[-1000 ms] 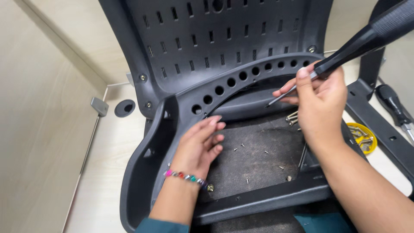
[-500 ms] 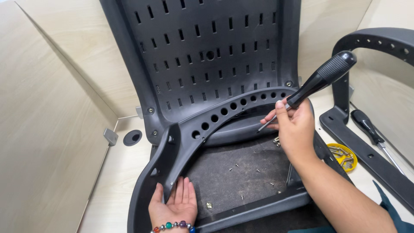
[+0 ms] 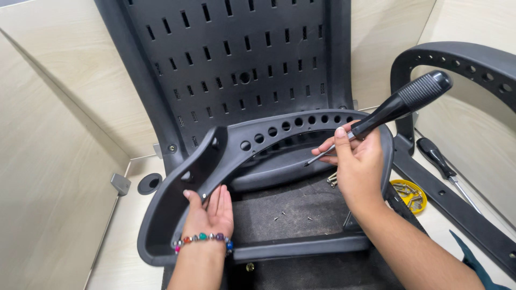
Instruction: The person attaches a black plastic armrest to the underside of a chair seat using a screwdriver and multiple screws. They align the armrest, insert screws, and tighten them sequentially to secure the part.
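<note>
Your right hand (image 3: 359,167) grips one black ribbed-handled screwdriver (image 3: 395,106) over the curved black perforated plastic chair frame (image 3: 279,131); your left hand (image 3: 208,210) lies flat and unclenched on its left side. A second screwdriver (image 3: 438,161) lies right, near one yellow dish of screws (image 3: 409,194), their count unclear.

A furniture workshop: chair parts (image 3: 231,70), screws (image 3: 408,194), spare screwdriver (image 3: 442,167).
</note>
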